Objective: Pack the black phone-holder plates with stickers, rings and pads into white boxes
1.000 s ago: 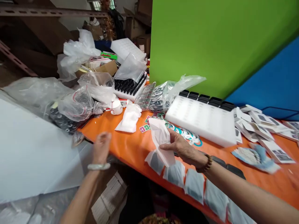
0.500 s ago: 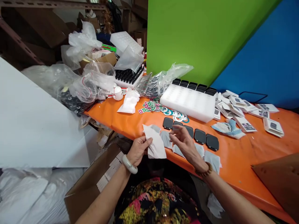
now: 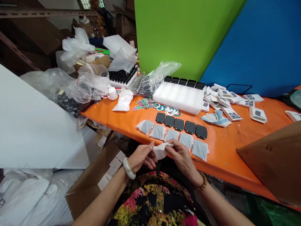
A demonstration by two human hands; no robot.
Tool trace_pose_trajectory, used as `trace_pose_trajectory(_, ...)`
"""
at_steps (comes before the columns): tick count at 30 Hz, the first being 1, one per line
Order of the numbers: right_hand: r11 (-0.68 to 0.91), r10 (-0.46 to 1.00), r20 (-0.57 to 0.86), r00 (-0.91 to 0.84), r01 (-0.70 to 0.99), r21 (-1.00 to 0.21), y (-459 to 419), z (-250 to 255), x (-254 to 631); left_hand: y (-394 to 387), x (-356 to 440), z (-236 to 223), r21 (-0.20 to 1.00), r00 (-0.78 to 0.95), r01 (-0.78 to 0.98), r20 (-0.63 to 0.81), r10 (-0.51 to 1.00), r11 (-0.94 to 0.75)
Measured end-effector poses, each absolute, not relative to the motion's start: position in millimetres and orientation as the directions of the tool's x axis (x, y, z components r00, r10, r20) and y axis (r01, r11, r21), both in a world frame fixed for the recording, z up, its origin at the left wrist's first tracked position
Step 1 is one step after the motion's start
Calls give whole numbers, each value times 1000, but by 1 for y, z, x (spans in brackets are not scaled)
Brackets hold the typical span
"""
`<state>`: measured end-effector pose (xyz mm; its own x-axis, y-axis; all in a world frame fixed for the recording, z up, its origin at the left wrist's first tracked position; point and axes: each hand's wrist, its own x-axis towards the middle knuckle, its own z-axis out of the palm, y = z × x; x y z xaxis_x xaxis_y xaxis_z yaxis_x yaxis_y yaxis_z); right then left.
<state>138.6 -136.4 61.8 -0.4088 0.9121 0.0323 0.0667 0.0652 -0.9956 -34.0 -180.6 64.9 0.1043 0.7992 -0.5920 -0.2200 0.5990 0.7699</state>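
Both my hands hold one small white pouch just in front of the orange table's near edge. My left hand pinches its left side and my right hand pinches its right side. On the table beyond lie a row of several grey-white pouches and behind them a row of several flat black cases.
A white foam tray with black cases along its far edge sits mid-table, with stickers beside it and small white boxes to the right. Plastic bags pile up at left. Cardboard boxes stand at lower left and right.
My left hand came in from the left and took hold of the white pouch. Both hands drew it back off the table toward my body. The view shifted back and right.
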Motion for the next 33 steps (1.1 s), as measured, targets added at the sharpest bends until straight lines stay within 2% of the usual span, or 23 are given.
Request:
trace_pose_trajectory(2,-127,892,-106,-440,-17,-992,-133,65,142,-182,-37,65,883,-88,-55,-470,878,467)
trace_pose_trajectory(4,-236,859,-169,-483,-82,-968,-132,67,143,-183,-38,67,959,-219,44,-265,939,281)
trace_pose_trajectory(5,-266,850,-181,-495,-107,-958,-132,68,143,-184,-38,69,978,-227,58,-184,956,202)
trace_pose_trajectory(7,-290,843,-178,-507,-150,-945,-135,68,143,-185,-35,74,991,-123,18,-126,984,129)
trace_pose_trajectory(10,-281,838,-147,-525,-184,-942,-141,66,143,-186,-27,79,987,58,-78,-140,988,144)
trace_pose_trajectory(15,-242,856,-108,-505,-208,-948,-144,62,147,-183,-17,79,953,-33,-225,-215,976,202)
trace_pose_trajectory(19,-227,874,-99,-475,-220,-949,-147,63,151,-184,-13,82,881,-14,-374,-317,948,289)
trace_pose_trajectory(24,-172,879,-56,-473,-204,-964,-155,63,153,-187,-6,86,866,-18,-428,-295,955,260)
trace_pose_trajectory(30,-173,912,-26,-410,-327,-929,-155,64,156,-184,6,87,885,-10,-397,-269,963,243)
trace_pose_trajectory(33,-165,931,-37,-363,-327,-931,-153,63,158,-182,12,87,887,11,-406,-237,971,221)
